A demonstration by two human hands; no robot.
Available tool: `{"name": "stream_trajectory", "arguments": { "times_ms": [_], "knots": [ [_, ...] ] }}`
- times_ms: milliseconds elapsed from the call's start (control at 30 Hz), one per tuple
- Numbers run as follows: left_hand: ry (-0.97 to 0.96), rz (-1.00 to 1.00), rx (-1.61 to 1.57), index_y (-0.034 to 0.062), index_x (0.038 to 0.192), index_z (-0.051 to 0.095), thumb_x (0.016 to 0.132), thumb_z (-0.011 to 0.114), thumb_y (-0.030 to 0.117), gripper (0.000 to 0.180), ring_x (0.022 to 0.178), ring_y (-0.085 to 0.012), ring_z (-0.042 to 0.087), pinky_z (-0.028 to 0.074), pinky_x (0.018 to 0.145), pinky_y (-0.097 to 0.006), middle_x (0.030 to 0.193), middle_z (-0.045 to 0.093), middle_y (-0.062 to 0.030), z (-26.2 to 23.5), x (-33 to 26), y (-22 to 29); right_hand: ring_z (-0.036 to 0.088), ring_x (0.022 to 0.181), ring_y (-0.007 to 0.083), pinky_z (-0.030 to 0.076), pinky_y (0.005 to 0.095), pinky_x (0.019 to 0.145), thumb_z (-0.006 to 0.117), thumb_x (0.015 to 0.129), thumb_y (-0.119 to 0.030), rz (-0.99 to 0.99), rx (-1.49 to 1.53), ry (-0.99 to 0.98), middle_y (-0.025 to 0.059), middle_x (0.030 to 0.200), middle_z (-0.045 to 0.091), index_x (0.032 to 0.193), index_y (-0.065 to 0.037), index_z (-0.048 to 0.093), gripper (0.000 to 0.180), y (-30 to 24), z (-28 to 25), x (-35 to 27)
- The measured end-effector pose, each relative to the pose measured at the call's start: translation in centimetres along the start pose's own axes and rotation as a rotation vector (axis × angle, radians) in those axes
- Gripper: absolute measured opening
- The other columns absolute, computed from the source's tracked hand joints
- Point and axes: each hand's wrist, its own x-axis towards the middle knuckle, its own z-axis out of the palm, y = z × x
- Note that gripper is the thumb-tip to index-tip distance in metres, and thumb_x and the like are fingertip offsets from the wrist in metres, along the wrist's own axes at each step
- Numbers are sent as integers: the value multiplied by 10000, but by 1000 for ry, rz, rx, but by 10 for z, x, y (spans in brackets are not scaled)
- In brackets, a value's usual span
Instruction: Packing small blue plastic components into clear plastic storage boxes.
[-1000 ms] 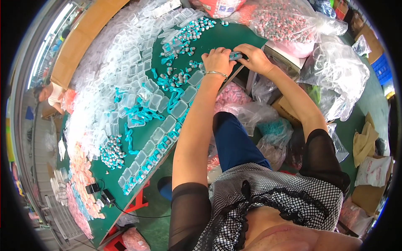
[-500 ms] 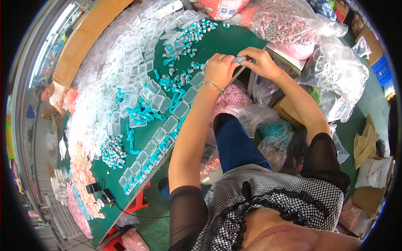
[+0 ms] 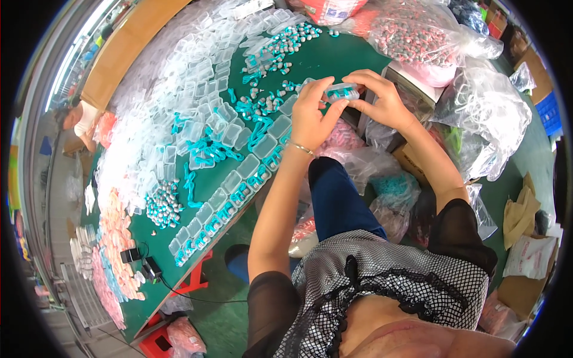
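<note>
Both hands meet over the near edge of the green table (image 3: 334,56), the left hand (image 3: 313,116) and the right hand (image 3: 382,101) pinched together on one small clear plastic box (image 3: 341,92) with teal pieces inside, held just above the table. Judging by the layout, the work looks partly done: a row of filled boxes (image 3: 230,200) lines the table's front edge, while a great heap of empty clear boxes (image 3: 179,89) and loose teal-and-grey pieces (image 3: 268,53) remain farther back, so plenty is left. Bulging clear bags (image 3: 483,113) crowd the right side, and a pile of pink pieces (image 3: 116,238) sits at the far left. Compared with a second ago, the hands have lifted slightly and drawn the box up between the fingertips; the heaps on the table look unchanged.
</note>
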Motion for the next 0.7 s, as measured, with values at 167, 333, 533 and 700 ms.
{"name": "stream_trajectory", "arguments": {
  "times_ms": [167,333,533,700],
  "knots": [
    [30,-386,-920,6,1317,463,855,647,2,498,1043,-151,567,465,894,-291,1162,567,-74,-15,-34,22,588,835,196,511,318,742,764,672,-2,-4,77,-53,93,1091,613,1168,-67,609,523,-32,12,-1],
    [113,-388,-904,22,1326,473,824,672,-2,541,1095,-162,550,485,906,-306,1196,574,-72,-34,-72,34,587,890,200,506,314,772,755,675,7,-57,132,-113,98,1123,600,1181,-68,606,533,-56,37,-4],
    [215,-464,-879,-4,1325,449,785,682,-85,594,1115,-170,553,478,943,-303,1230,550,-99,-60,-104,50,588,960,223,506,331,823,739,676,20,0,239,-163,112,1163,577,1176,-58,603,524,-86,67,-5],
    [315,-464,-793,-13,1321,443,791,674,-91,584,1082,-181,579,510,914,-308,1204,563,-122,-84,-122,64,577,986,274,494,371,839,742,660,5,-198,124,-26,102,1142,568,1099,-75,630,460,-100,87,-5]
  ]
}}
